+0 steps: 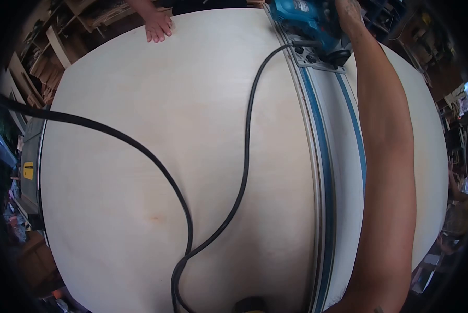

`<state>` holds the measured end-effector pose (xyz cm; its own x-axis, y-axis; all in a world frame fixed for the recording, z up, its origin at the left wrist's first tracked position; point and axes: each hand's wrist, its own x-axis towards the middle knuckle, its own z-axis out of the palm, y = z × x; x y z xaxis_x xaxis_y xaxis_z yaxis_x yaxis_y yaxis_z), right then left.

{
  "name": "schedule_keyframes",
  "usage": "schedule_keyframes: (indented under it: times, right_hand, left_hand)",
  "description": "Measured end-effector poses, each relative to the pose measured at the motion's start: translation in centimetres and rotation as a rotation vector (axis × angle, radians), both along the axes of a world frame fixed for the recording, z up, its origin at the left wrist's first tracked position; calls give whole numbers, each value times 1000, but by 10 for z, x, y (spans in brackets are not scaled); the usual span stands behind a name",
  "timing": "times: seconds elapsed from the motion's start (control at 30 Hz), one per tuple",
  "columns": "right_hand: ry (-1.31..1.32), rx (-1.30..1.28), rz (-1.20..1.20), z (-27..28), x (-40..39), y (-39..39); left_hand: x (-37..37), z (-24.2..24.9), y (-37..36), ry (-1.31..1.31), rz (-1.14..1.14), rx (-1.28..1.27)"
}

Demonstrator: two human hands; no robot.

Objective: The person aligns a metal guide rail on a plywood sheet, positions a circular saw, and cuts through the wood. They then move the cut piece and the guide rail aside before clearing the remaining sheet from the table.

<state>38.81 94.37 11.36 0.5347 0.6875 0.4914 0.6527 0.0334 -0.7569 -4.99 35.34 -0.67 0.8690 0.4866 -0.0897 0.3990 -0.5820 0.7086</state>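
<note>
My right arm reaches from the bottom right to the far edge of a pale plywood sheet [140, 130]. At its end, my right hand [350, 11] is closed on the upper part of a teal track saw [299, 18], its fingers partly cut off by the frame's top. The saw's metal base [317, 63] rests on a long guide rail [343, 156] with blue strips, which lies along the sheet. From the saw, a black cord [248, 130] curves down over the plywood. I do not see my left hand.
Across the sheet, another person's hand [158, 26] lies flat near the far edge. A thicker black hose or cable [114, 133] crosses from the left and meets the cord. A dark object [249, 304] shows at the bottom edge. Shelves with wood pieces [48, 73] stand behind.
</note>
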Motion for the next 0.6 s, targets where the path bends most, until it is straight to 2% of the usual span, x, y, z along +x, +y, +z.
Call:
schedule_keyframes:
  times: [0.13,0.23,0.3,0.37,0.6]
  right_hand:
    - [-188,0,-122,-22,18,14]
    - [-85,-8,-250,-49,17,14]
    - [-173,-44,-348,-50,-10,-2]
    - [-102,-102,-234,-61,-4,-1]
    - [-375,-84,45,-72,-30,-67]
  left_hand:
    - [11,2,5,-15,26,25]
    - [1,4,-4,-9,2,24]
    - [1,5,-4,-9,-9,34]
    - [4,5,-4,-4,-14,47]
    - [4,22,-24,-7,-52,86]
